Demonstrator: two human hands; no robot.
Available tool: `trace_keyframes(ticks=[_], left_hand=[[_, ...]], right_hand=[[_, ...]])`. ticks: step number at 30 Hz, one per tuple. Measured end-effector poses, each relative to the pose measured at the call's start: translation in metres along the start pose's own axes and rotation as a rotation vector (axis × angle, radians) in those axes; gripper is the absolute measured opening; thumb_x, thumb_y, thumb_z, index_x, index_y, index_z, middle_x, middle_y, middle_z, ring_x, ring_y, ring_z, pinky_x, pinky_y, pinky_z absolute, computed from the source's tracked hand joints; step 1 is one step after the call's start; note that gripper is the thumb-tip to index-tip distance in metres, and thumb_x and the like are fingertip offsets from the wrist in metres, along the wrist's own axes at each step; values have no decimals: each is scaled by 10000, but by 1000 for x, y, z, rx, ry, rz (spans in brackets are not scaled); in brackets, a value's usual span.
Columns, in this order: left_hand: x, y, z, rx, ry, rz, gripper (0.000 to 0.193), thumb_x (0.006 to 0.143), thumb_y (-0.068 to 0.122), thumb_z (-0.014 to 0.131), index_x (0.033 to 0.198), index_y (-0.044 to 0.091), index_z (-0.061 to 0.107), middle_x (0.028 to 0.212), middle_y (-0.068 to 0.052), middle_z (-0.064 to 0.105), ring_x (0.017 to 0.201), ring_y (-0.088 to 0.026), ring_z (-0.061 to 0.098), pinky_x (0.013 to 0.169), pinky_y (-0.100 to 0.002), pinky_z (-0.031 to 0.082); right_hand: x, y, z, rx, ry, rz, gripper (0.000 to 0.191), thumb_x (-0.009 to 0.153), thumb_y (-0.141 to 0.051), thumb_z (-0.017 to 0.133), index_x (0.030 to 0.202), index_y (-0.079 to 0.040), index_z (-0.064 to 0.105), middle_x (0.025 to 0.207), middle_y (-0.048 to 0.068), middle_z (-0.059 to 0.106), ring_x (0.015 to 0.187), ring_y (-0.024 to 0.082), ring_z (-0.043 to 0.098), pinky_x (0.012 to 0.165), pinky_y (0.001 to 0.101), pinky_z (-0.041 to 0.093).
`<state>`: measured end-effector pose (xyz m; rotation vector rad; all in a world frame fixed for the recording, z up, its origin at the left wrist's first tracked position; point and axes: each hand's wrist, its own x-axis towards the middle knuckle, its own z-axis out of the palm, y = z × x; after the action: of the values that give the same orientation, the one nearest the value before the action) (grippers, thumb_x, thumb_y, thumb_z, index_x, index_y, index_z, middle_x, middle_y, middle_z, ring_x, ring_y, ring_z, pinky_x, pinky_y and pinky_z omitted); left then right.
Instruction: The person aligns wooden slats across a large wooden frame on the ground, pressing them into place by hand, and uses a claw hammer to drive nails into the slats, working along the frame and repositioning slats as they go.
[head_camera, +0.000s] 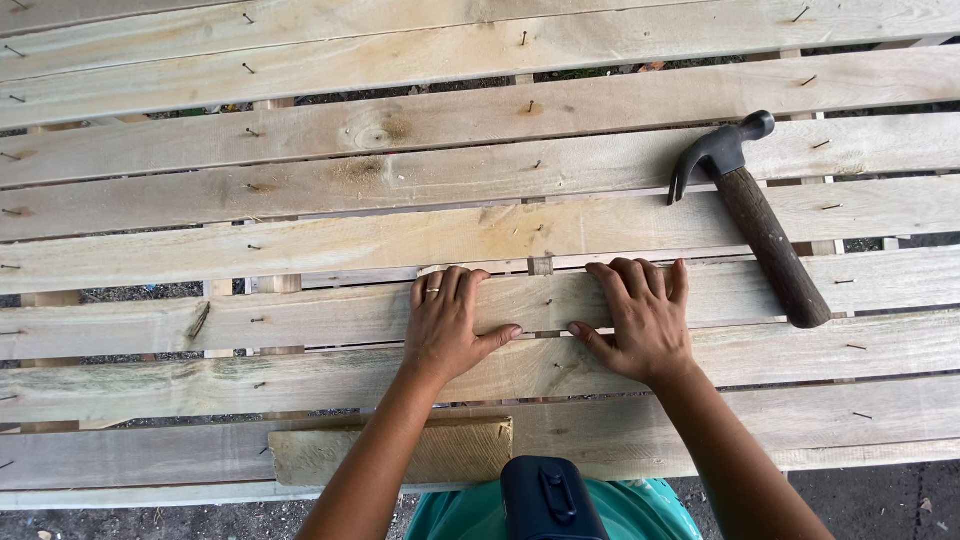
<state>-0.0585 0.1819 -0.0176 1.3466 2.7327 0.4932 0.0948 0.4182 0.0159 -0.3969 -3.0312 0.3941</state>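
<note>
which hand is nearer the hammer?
Right. The right hand lies flat on a slat just left of the hammer handle; the left hand lies further left on the same slat.

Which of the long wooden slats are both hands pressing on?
The slat just below the hammer; the left hand and right hand lie flat on it.

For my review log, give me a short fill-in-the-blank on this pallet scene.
1. Both hands, left hand and right hand, press flat on one pale wooden ____.
2. The dark-handled claw hammer lies to the ____ of the hands.
3. The ring sits on the ____ hand.

Missing: slat; right; left
</note>
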Motion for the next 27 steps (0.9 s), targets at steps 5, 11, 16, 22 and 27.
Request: trace_keyframes(ticks=[5,11,16,22,27], left_hand=[[1,1,0,2,-77,-33,923,714,845,669,1264,112,557,1140,-97,570,1117,-283,521,1012,-487,348],[2,2,-4,-3,-63,-19,913,712,839,671,1266,122,564,1135,-91,577,1114,-281,520,1004,-487,349],[5,2,-6,-17,-74,-31,931,705,845,674,1273,117,558,1145,-95,571,1117,-282,518,1000,-485,352],[-2,2,-7,-72,47,-12,938,695,796,684,1308,98,553,1190,-127,558,1156,-312,508,1007,-506,355],[23,-6,-5,-147,155,-19,684,924,639,684,1374,141,552,1310,-91,551,1278,-269,512,1116,-490,383]], right_hand=[[-1,1,2,4,-5,7,853,817,-722,517,1401,-101,546,1280,179,587,1278,366,492,1166,686,96],[1,0,0,-6,13,6,852,817,-729,514,1392,-100,547,1285,176,590,1276,362,497,1165,685,99],[0,2,2,4,5,3,853,818,-726,519,1404,-107,539,1296,175,583,1286,361,487,1171,680,89],[-4,2,-1,63,88,4,754,863,-595,571,1456,-133,514,1351,159,542,1346,371,434,1214,643,110],[36,7,-6,70,176,75,677,945,-466,644,1485,-87,491,1441,165,511,1398,361,407,1215,638,171]])
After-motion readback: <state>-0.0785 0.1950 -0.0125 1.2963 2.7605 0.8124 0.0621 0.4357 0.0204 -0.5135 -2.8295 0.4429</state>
